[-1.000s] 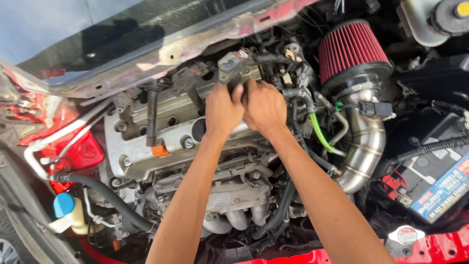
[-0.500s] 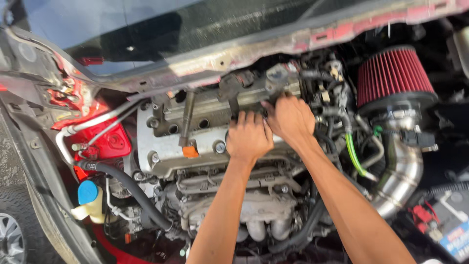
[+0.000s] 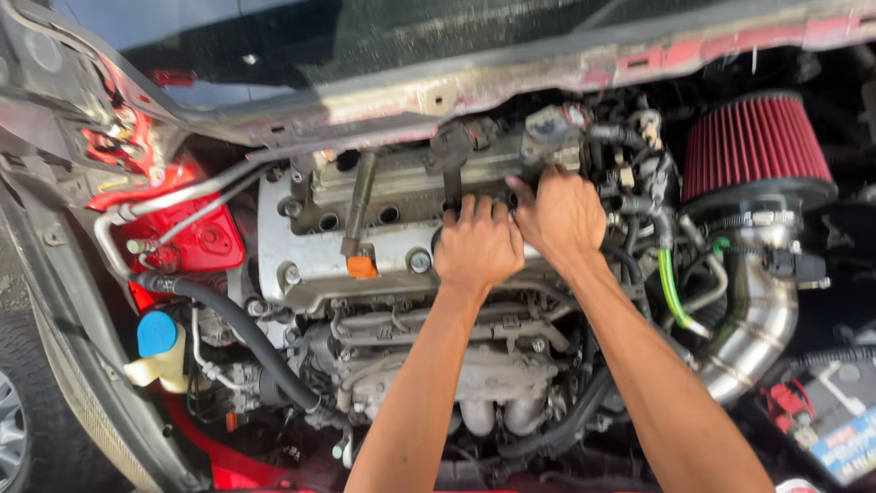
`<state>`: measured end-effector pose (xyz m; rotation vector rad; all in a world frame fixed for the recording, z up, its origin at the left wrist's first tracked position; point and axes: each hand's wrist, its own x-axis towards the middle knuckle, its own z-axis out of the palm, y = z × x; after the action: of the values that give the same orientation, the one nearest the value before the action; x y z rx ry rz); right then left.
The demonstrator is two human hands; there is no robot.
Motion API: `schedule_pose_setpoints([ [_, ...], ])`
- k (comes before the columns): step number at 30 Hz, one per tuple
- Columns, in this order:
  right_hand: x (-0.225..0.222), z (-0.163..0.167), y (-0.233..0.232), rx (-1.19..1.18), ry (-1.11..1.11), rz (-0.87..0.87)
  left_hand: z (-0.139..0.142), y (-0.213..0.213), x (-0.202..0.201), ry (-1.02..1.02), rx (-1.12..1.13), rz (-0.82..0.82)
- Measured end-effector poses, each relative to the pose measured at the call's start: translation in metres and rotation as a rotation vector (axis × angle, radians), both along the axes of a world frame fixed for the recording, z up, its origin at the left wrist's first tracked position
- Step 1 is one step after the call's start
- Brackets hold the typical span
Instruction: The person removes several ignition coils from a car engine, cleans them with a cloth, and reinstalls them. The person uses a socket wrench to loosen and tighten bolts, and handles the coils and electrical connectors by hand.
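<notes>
**Both hands on the silver valve cover of an open engine bay**

Seen from above, looking down into the engine bay of a red car. Left hand (image 3: 477,245) laid palm-down on the right part of the silver valve cover (image 3: 315,251), fingers curled and pressed forward toward a dark ignition coil (image 3: 453,151) that stands up from the cover. Not possible to tell if the fingertips really grip the coil or only touch its base, because the back of the hand hides them. Right hand (image 3: 563,215) just beside the left, touching it at the thumb side, fingers bent downward at the rear right corner of the cover, below a grey connector block (image 3: 550,128). Grip of this hand also hidden, so closed or not cannot be told.

Further left on the cover, a slim dark tool (image 3: 359,203) stuck upright, tilted a little, with an orange cap (image 3: 362,267) at its lower end. Three open round holes in a row beside it. On the right side, well apart from the hands, a red cone air filter (image 3: 754,143) on a polished metal intake pipe (image 3: 754,315), and a green hose (image 3: 670,288) between pipe and engine. At lower left, a blue reservoir cap (image 3: 157,333).
</notes>
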<state>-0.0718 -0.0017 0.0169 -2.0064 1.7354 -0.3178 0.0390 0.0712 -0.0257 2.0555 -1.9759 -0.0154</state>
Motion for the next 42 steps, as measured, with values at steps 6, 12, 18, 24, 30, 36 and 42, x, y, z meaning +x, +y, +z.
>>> schedule_pose_setpoints([
  [6,-0.004,-0.004,0.002,-0.125,-0.037,0.047,-0.001,-0.001,-0.003,0.013,-0.009,-0.004],
  [12,0.000,0.007,0.000,-0.114,0.015,0.059,0.007,0.002,0.005,0.419,-0.404,0.305],
  [18,-0.019,0.018,-0.004,0.064,0.057,0.032,0.014,-0.023,0.013,0.425,0.050,0.510],
  [24,-0.011,0.018,-0.010,0.083,0.094,0.000,0.020,-0.032,0.027,0.535,0.128,0.386],
  [30,-0.009,0.023,-0.010,0.127,0.129,0.014,0.021,-0.030,0.031,0.530,0.072,0.327],
  [36,-0.009,0.016,-0.011,0.081,0.102,0.025,0.010,-0.028,0.046,0.497,0.004,0.227],
  [42,-0.010,0.008,-0.013,0.093,0.059,0.025,0.004,-0.022,0.069,0.726,0.018,0.163],
])
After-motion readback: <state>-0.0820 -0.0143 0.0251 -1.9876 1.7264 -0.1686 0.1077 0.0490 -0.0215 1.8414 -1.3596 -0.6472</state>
